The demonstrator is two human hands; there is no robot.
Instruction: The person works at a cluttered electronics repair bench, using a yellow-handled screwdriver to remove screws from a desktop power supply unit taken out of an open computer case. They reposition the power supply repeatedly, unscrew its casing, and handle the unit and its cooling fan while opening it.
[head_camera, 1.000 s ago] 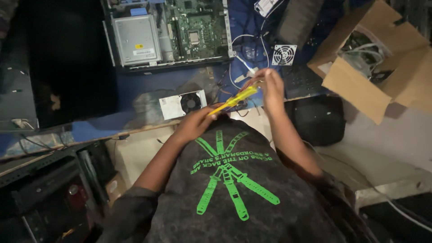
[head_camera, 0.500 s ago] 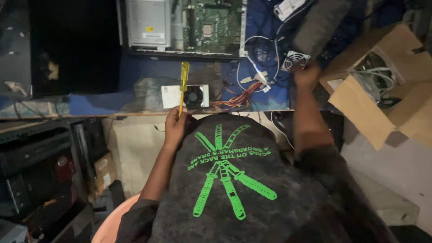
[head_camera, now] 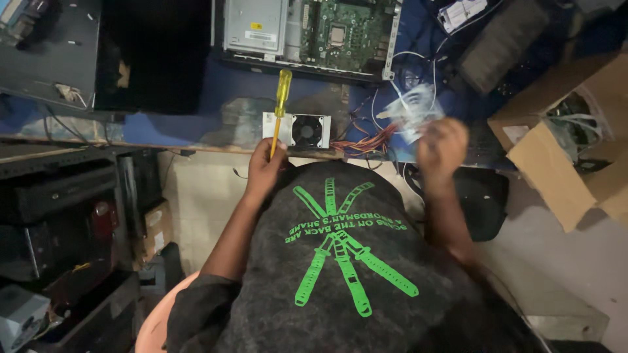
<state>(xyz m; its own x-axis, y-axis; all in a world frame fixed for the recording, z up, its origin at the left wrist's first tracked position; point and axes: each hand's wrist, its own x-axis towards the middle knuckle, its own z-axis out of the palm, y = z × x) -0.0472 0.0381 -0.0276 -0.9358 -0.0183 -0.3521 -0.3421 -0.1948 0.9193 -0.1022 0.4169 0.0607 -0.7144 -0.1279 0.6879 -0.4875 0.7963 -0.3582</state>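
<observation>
Nearby, the cardboard box [head_camera: 562, 163] holds cables (beside the right hand [head_camera: 442, 149]).

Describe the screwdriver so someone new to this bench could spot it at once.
Start at the open computer case at the top of the blue bench. Just below it sits a small white box with a round fan. The screwdriver stands along that box's left edge, held in the left hand; its clear yellow handle is the only bright yellow thing there.

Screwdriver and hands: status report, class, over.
Left hand grips yellow screwdriver by the shaft, handle up. Right hand lifts blurred clear part. Fan unit lies between.
</observation>
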